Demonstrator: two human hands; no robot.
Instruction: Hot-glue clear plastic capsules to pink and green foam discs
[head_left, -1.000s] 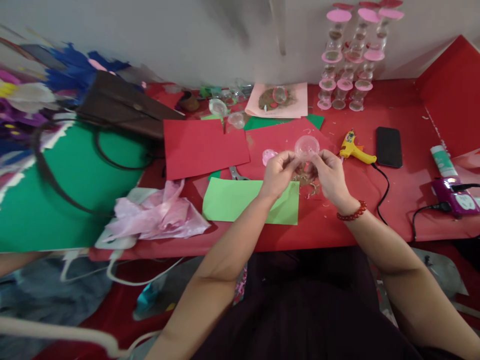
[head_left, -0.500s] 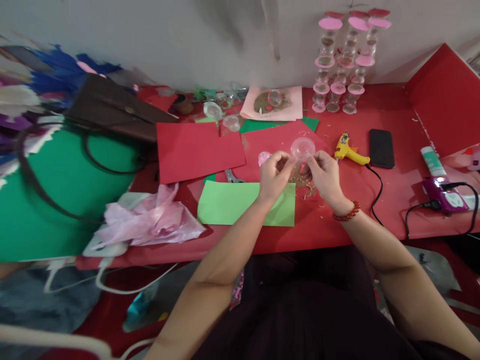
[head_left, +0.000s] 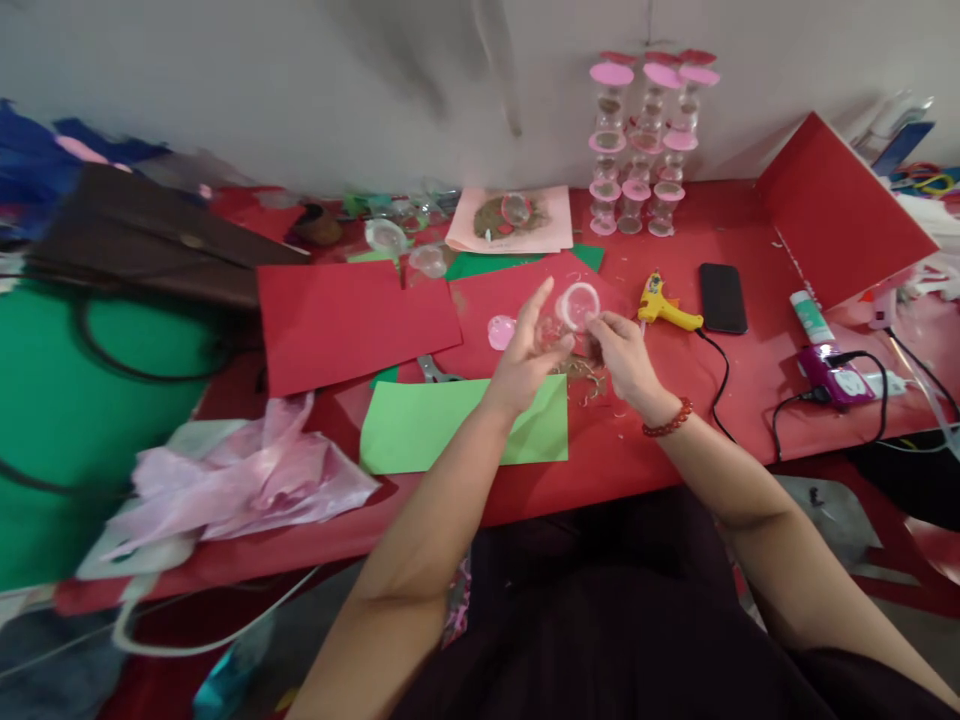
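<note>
A clear plastic cup-like piece with a pale round rim (head_left: pixel 580 306) is held between my two hands above the table. My right hand (head_left: pixel 621 355) is closed in a pinch at the rim's lower right edge. Around the clear body, from the left, my left hand (head_left: pixel 523 362) curves with thumb and fingers wide apart; exact contact is hard to see. Just left of that hand lies a pink disc (head_left: pixel 501 332). Brown crumbs and pale scraps (head_left: pixel 581 380) are scattered below the piece. A light green sheet (head_left: pixel 420 425) lies under my left forearm.
A yellow glue gun (head_left: pixel 667 303) and black phone (head_left: pixel 723 298) lie to the right. Stacked clear pieces with pink discs (head_left: pixel 634 140) stand at the back. Red card (head_left: pixel 352 325), scissors (head_left: pixel 433 369) and a pink plastic bag (head_left: pixel 255 475) occupy the left. A purple adapter (head_left: pixel 832 375) has cords.
The clear piece has been tipped so that its rim faces sideways. My left fingers have spread from a pinch to a wider hold. The camera view has shifted right.
</note>
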